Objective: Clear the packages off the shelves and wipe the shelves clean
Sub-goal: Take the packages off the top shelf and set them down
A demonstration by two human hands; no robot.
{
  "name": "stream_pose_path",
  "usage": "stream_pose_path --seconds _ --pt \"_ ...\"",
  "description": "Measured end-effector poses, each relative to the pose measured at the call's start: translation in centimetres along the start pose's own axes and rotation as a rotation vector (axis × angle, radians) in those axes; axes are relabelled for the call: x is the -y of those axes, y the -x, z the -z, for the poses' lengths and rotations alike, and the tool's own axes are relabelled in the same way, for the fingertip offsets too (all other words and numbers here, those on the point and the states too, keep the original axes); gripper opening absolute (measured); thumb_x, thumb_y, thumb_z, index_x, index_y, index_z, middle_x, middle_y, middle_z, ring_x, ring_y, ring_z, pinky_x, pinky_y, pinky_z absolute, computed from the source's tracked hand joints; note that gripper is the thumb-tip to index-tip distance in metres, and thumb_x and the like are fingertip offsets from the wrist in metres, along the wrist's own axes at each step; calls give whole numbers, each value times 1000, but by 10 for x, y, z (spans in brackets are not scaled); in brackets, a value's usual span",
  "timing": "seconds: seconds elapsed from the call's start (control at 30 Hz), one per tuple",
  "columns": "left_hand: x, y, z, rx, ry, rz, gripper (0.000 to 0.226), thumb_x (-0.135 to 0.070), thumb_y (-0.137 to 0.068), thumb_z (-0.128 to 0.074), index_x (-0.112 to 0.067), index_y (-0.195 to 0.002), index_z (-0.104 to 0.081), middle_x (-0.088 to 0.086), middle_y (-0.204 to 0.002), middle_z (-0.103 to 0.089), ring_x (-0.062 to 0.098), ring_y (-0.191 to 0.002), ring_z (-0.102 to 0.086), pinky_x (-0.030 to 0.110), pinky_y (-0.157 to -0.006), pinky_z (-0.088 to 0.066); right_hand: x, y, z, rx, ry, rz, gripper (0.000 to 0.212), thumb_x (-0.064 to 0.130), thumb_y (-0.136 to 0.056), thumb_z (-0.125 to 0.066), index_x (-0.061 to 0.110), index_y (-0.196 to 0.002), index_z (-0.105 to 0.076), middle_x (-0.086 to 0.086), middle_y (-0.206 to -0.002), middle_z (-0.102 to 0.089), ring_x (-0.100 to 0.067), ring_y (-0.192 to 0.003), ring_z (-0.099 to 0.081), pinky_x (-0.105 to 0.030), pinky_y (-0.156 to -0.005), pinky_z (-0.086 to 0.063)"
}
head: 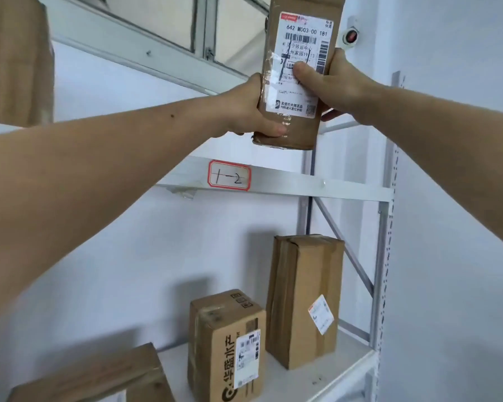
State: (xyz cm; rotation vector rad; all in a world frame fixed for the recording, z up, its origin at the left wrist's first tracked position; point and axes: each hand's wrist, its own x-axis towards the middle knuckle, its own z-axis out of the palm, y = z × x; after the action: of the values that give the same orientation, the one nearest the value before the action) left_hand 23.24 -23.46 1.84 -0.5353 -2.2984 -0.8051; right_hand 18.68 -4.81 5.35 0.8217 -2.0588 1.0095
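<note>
Tall labelled package (296, 76) held upright at upper centre of frame, above the shelf tagged 1-2 (346, 191). Left hand (244, 111) fingers curl round its lower left edge; right hand (331, 85) grips the right side, thumb on label. Three more packages (302, 300) stand on the lower shelf (331, 375), bottom centre

It is a parcel storeroom: metal shelving (273, 185) with tag "1-2" (229, 175) holds labelled cardboard parcels (302, 300).
</note>
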Motion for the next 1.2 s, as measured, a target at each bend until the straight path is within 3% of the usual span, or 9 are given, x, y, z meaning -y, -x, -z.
stream_pose_path --seconds 0.1,0.27,0.37,0.53,0.77,0.9,1.0,1.07,1.2 --pt "-14 -3 -44 43 121 -67 89 -14 -78 -82 -22 -147 -26 -9 -121 -57 4 -104 -56 19 -72 -55 -21 35 29 -55 40 -75 66 60 -91 -57 21 -137 -31 6 -123 -61 -16 -100 -68 -45 -83 -60" --pt "-37 -7 -124 69 171 -136 103 -22 -65 -90 -22 -146 -26 -6 -127 -58 17 -116 -57 38 -94 -54 -60 92 74 -93 158 -145 67 56 -92 -60 22 -140 -28 12 -120 -60 -10 -103 -65 -38 -76 -61" --pt "-54 -3 -170 79 184 -158 109 -26 -63 -91 -23 -148 -22 -5 -131 -57 17 -119 -54 35 -101 -48 -90 120 93 -117 142 -199 69 54 -90 -64 21 -141 -30 10 -123 -62 -12 -106 -66 -35 -73 -61" --pt "-68 2 -264 163 234 -139 118 -27 -60 -93 -22 -151 -17 -5 -133 -55 19 -120 -54 37 -102 -47 -163 169 119 -103 109 -296 68 52 -86 -68 24 -137 -33 12 -123 -65 -13 -107 -67 -45 -80 -61" --pt "-81 23 -411 289 253 -40 116 -25 -67 -89 -26 -153 -10 -3 -137 -56 23 -122 -57 31 -94 -51 -284 244 147 -18 93 -443 73 48 -88 -69 23 -142 -28 11 -125 -64 -11 -109 -66 -42 -90 -58" --pt "-77 39 -492 307 259 6 110 -24 -72 -87 -26 -152 -11 -3 -135 -58 23 -119 -59 24 -81 -49 -351 283 152 50 104 -514 76 44 -90 -69 20 -147 -24 9 -128 -62 -12 -110 -64 -35 -93 -56" --pt "-61 49 -556 356 241 53 111 -26 -74 -85 -26 -153 -7 -2 -135 -58 25 -119 -59 36 -94 -54 -411 311 147 96 79 -567 77 44 -88 -71 18 -146 -27 10 -126 -62 -11 -110 -63 -33 -93 -56" --pt "-45 56 -594 388 219 84 114 -29 -74 -85 -29 -153 -3 -3 -134 -59 27 -117 -61 45 -95 -54 -449 330 137 120 59 -598 74 42 -88 -72 18 -144 -31 11 -123 -63 -9 -108 -64 -32 -93 -56" --pt "-13 65 -668 443 168 123 116 -29 -75 -83 -28 -154 1 -1 -136 -59 26 -115 -62 44 -93 -54 -527 366 112 142 17 -679 69 38 -88 -73 18 -142 -34 16 -115 -62 1 -94 -63 -21 -85 -56"
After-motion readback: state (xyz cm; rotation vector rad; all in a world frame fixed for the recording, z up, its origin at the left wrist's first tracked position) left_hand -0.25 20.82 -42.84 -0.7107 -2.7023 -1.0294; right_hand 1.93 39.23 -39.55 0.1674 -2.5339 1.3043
